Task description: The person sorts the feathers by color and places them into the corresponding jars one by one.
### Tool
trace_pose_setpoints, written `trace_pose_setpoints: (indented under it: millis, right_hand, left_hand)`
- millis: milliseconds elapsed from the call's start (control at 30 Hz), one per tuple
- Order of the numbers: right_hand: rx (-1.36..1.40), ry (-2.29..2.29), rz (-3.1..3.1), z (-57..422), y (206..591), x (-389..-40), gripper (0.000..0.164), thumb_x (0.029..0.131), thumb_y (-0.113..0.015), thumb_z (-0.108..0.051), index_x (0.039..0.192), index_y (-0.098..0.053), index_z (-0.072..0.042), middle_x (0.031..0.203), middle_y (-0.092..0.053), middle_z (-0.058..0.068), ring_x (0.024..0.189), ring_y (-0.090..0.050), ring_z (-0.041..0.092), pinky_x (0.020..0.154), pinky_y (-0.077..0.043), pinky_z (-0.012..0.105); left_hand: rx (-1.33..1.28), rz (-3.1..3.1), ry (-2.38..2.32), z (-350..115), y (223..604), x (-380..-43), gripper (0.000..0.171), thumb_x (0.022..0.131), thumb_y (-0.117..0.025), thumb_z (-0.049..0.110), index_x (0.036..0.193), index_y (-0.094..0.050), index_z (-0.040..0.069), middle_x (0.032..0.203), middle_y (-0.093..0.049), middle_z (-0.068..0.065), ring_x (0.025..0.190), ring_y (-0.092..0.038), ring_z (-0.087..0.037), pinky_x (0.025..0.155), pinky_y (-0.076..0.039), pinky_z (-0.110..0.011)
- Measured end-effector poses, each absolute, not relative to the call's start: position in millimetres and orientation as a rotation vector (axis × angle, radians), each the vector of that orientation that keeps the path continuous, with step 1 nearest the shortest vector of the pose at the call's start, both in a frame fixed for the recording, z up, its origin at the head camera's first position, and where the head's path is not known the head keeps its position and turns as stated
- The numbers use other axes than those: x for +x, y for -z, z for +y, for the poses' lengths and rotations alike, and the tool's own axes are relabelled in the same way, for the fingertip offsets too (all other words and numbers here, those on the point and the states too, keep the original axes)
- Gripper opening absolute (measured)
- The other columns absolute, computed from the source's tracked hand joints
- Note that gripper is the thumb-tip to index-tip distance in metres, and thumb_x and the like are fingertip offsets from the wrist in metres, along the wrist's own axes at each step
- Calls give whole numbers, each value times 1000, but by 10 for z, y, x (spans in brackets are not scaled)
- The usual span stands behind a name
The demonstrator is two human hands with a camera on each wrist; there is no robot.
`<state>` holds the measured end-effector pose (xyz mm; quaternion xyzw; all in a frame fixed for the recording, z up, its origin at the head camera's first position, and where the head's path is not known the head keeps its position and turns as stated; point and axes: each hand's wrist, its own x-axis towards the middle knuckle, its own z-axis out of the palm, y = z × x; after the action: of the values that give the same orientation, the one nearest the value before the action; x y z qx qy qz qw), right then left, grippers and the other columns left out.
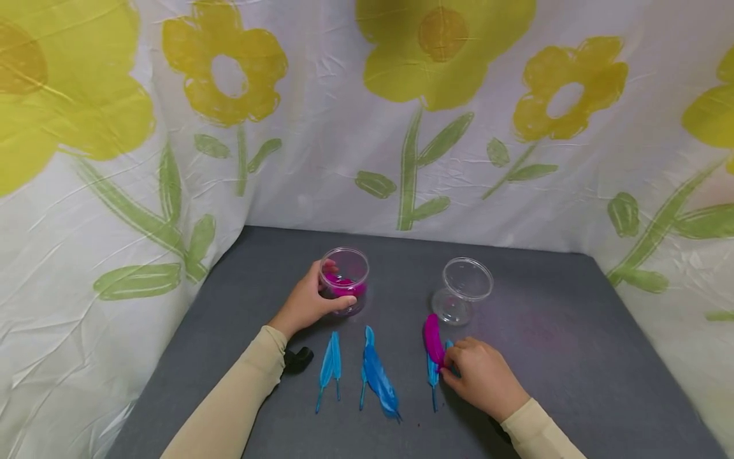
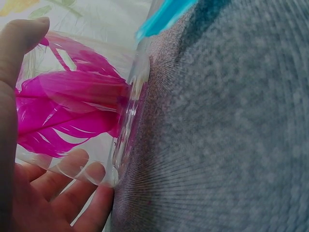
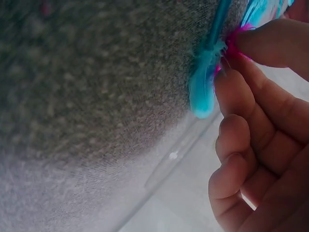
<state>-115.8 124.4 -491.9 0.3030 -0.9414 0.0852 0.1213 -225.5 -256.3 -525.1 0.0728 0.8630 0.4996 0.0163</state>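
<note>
My left hand (image 1: 305,301) grips a clear plastic cup (image 1: 359,276) around its side, with thumb and fingers on opposite sides. Magenta feathers (image 2: 72,104) lie inside the cup, seen through its wall. My right hand (image 1: 484,377) pinches a magenta feather (image 1: 432,338) between thumb and index finger. Just by those fingertips, light blue feathers (image 1: 433,381) lie on the table, partly hidden by the hand and the magenta feather. A second clear cup (image 1: 454,309) stands upright beyond the right hand; no feathers show in it.
Two more groups of blue feathers lie between the hands, a light blue pair (image 1: 328,364) and a darker, wider feather (image 1: 381,381) beside a lighter one. The dark grey table (image 1: 533,293) meets a white flowered curtain (image 1: 321,178) at the back and sides.
</note>
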Motion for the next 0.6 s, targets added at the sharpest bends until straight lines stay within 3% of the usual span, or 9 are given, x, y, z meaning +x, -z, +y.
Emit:
trace_pose_setpoints:
  millis: [500,600]
  right_hand:
    - [889,-251,-2576,1292,4850,-1183,31,72,-89,-7,72,-62,-23,68,-45,-16,67,-39,2,58,-38,20]
    - [891,-266,-2532,1305,4819,-1202,29,74,-87,-7,75,-63,-22,70,-49,-15,68,-40,3,58,-39,20]
  left_hand:
    - [223,2664,-1568,-2557,5200,-2219,101,80,-91,62,158,-38,26,156,-56,-2,143,-60,-36,117,-53,-57]
    - [221,2663,-1567,-2555,5195,-2215,101,80,-91,61,158,-38,25,156,-56,-2,143,-60,-36,117,-53,-57]
